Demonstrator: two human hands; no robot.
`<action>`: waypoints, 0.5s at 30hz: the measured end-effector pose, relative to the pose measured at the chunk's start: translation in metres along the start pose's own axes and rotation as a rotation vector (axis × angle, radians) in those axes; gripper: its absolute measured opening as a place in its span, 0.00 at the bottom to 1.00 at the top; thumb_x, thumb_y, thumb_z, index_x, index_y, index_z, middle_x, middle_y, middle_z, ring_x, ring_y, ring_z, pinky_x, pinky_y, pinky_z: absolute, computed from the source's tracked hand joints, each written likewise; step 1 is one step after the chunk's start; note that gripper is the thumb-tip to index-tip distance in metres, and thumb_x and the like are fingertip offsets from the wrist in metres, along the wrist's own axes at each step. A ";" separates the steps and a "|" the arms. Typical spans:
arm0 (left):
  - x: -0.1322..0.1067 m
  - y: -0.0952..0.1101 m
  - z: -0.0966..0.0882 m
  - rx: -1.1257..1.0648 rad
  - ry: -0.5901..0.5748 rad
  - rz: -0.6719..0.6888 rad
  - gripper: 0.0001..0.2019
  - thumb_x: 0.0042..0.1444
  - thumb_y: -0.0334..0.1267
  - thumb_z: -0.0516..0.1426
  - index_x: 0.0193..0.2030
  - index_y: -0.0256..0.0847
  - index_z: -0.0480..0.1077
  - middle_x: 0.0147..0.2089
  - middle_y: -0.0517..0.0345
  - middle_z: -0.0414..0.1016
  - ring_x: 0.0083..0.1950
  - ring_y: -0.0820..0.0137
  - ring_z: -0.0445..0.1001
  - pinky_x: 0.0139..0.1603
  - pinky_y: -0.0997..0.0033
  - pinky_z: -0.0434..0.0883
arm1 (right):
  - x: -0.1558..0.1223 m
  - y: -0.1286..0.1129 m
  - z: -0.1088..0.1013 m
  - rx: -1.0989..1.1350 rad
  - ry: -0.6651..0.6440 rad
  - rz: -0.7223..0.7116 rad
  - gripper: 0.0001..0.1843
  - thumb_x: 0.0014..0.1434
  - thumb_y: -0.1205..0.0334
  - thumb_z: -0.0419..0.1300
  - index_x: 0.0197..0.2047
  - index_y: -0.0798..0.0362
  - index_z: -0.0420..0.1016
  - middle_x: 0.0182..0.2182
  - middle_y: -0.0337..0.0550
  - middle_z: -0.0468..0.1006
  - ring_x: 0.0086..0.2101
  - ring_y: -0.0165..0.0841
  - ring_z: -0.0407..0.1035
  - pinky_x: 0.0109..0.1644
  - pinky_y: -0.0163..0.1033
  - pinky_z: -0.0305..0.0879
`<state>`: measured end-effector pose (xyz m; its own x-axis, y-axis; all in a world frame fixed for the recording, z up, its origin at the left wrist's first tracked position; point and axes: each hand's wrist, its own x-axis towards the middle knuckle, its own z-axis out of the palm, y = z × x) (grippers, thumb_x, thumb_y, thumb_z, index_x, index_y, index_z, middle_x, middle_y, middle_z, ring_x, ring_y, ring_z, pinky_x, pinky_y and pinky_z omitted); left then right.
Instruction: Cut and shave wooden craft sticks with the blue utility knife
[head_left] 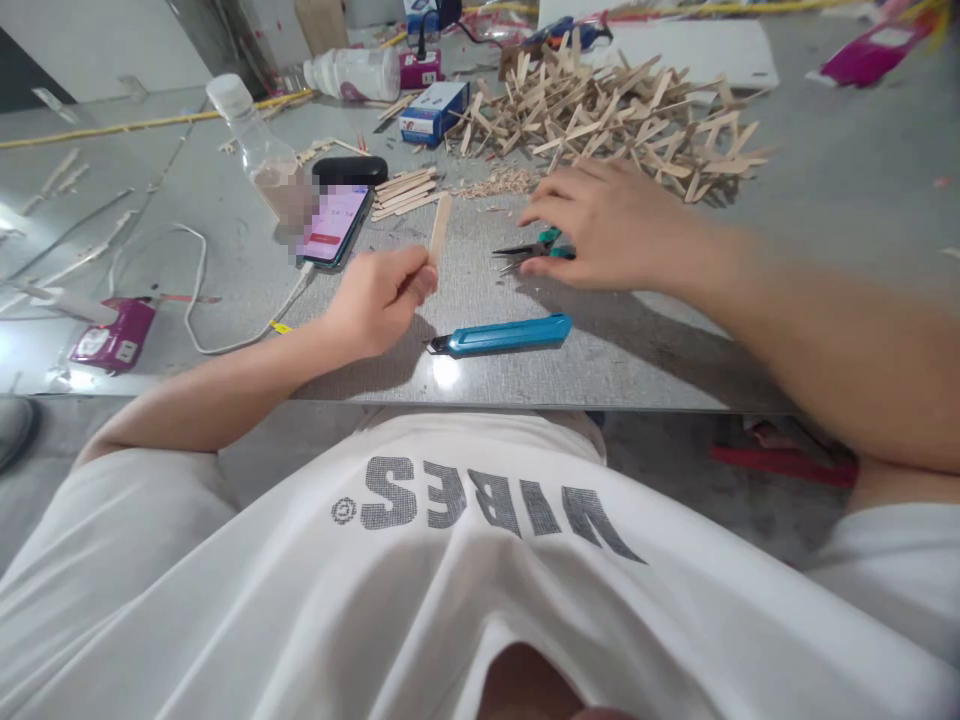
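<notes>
My left hand (379, 300) is closed around the lower end of a flat wooden stick (440, 225), which points up and away from me. My right hand (611, 225) lies over a small pair of pliers with green handles (534, 250) on the grey table (675, 350); its fingers curl onto the handles while the dark jaws stick out to the left. A blue utility knife (506, 335) lies on the table just in front of both hands, untouched.
A big heap of glued stick pieces (607, 110) lies beyond my right hand, with wood chips (501, 182) and a small stack of sticks (405, 192) nearby. A lit phone (335, 225) on a white cable, a plastic bottle (259, 150) and a small blue box (433, 112) stand at left.
</notes>
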<state>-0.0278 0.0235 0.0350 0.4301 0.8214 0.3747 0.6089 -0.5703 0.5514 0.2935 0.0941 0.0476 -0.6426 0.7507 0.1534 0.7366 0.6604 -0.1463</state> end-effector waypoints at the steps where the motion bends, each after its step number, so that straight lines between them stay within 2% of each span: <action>1: 0.005 -0.003 -0.008 0.028 0.024 -0.003 0.17 0.72 0.53 0.57 0.33 0.48 0.71 0.29 0.58 0.76 0.30 0.67 0.71 0.34 0.59 0.67 | -0.001 0.017 0.005 -0.003 0.000 0.011 0.28 0.69 0.39 0.68 0.63 0.49 0.83 0.69 0.63 0.78 0.71 0.59 0.68 0.79 0.67 0.60; 3: 0.016 -0.009 -0.026 0.041 0.146 -0.039 0.16 0.67 0.56 0.63 0.35 0.50 0.75 0.28 0.61 0.73 0.29 0.69 0.67 0.32 0.59 0.64 | -0.002 0.039 0.015 0.015 -0.024 0.051 0.30 0.70 0.38 0.68 0.64 0.51 0.83 0.67 0.63 0.80 0.68 0.56 0.71 0.75 0.67 0.63; 4: 0.020 -0.010 -0.035 0.032 0.257 -0.025 0.15 0.64 0.57 0.66 0.34 0.50 0.76 0.29 0.62 0.73 0.30 0.70 0.66 0.32 0.59 0.63 | -0.002 0.044 0.020 0.002 -0.041 0.037 0.30 0.71 0.39 0.67 0.65 0.50 0.83 0.68 0.62 0.80 0.68 0.57 0.71 0.75 0.68 0.62; 5: 0.024 -0.011 -0.043 0.032 0.267 -0.042 0.14 0.66 0.56 0.68 0.38 0.50 0.78 0.33 0.62 0.77 0.33 0.70 0.70 0.36 0.59 0.66 | -0.001 0.045 0.024 -0.022 -0.055 0.025 0.28 0.71 0.40 0.66 0.64 0.50 0.83 0.67 0.61 0.81 0.67 0.57 0.71 0.75 0.69 0.61; 6: 0.027 -0.011 -0.050 0.038 0.329 -0.028 0.15 0.66 0.56 0.68 0.38 0.50 0.78 0.32 0.62 0.75 0.32 0.70 0.69 0.36 0.58 0.64 | 0.000 0.043 0.027 -0.053 -0.070 0.010 0.26 0.72 0.41 0.64 0.63 0.49 0.83 0.66 0.60 0.81 0.66 0.57 0.71 0.75 0.69 0.61; 8: 0.031 -0.010 -0.057 0.101 0.279 0.000 0.15 0.66 0.58 0.68 0.37 0.51 0.78 0.31 0.61 0.75 0.32 0.69 0.70 0.36 0.56 0.65 | 0.003 0.038 0.031 -0.111 -0.085 -0.002 0.23 0.74 0.43 0.60 0.60 0.49 0.84 0.64 0.59 0.81 0.65 0.56 0.72 0.76 0.69 0.60; 10: 0.036 -0.008 -0.051 0.126 0.106 0.038 0.13 0.64 0.56 0.66 0.36 0.51 0.79 0.32 0.59 0.79 0.32 0.68 0.73 0.36 0.56 0.71 | 0.007 0.037 0.030 -0.113 -0.080 0.018 0.23 0.75 0.46 0.57 0.59 0.51 0.83 0.62 0.61 0.80 0.64 0.55 0.71 0.76 0.67 0.60; 11: 0.039 -0.007 -0.044 0.128 -0.008 0.056 0.10 0.64 0.52 0.66 0.36 0.51 0.81 0.34 0.58 0.83 0.34 0.67 0.77 0.39 0.56 0.74 | 0.007 0.040 0.028 -0.083 -0.067 0.033 0.23 0.74 0.47 0.57 0.60 0.52 0.82 0.63 0.63 0.79 0.64 0.55 0.71 0.75 0.65 0.61; 13: 0.048 -0.006 -0.023 0.190 -0.270 0.122 0.05 0.61 0.40 0.64 0.35 0.49 0.82 0.36 0.56 0.86 0.37 0.63 0.81 0.42 0.56 0.74 | 0.005 0.050 0.022 0.013 -0.014 0.063 0.24 0.74 0.48 0.57 0.64 0.54 0.79 0.64 0.66 0.78 0.64 0.52 0.71 0.74 0.60 0.63; 15: 0.059 -0.005 0.001 0.272 -0.449 0.197 0.07 0.60 0.33 0.61 0.36 0.46 0.83 0.38 0.54 0.88 0.41 0.61 0.83 0.45 0.58 0.73 | -0.001 0.063 0.013 0.101 0.076 0.109 0.26 0.75 0.46 0.55 0.66 0.53 0.76 0.65 0.66 0.77 0.63 0.49 0.71 0.71 0.56 0.65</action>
<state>-0.0051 0.0745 0.0540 0.7587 0.6483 0.0639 0.6126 -0.7434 0.2685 0.3374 0.1350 0.0251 -0.5392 0.8171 0.2040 0.7738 0.5763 -0.2628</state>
